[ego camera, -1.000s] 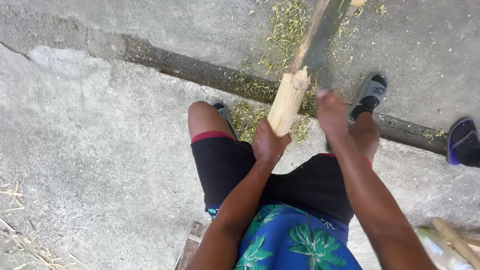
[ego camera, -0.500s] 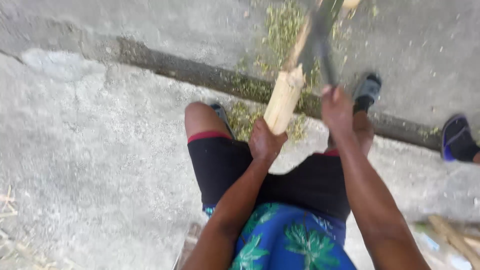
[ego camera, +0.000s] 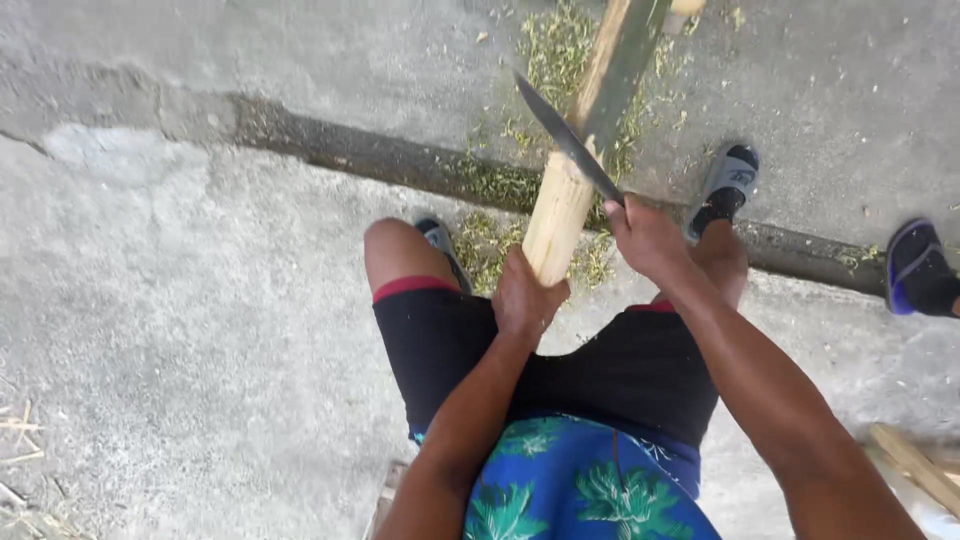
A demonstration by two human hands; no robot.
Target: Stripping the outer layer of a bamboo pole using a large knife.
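Knife (ego camera: 567,140) now laid on stalk (ego camera: 580,150) at frame centre-top, was raised; right hand (ego camera: 645,235) fist-tight on handle, left hand (ego camera: 525,300) clamps stalk's peeled end.

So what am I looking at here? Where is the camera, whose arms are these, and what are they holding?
No machine here: the camera sits on a person's head and looks down at their own arms and legs. The left hand grips the pale, peeled end of a long green stalk, which slants away over the concrete ground. The right hand holds a long dark knife, its blade laid across the stalk. Green shavings lie scattered along a dark groove in the concrete. Another person's foot in a blue sandal shows at right.
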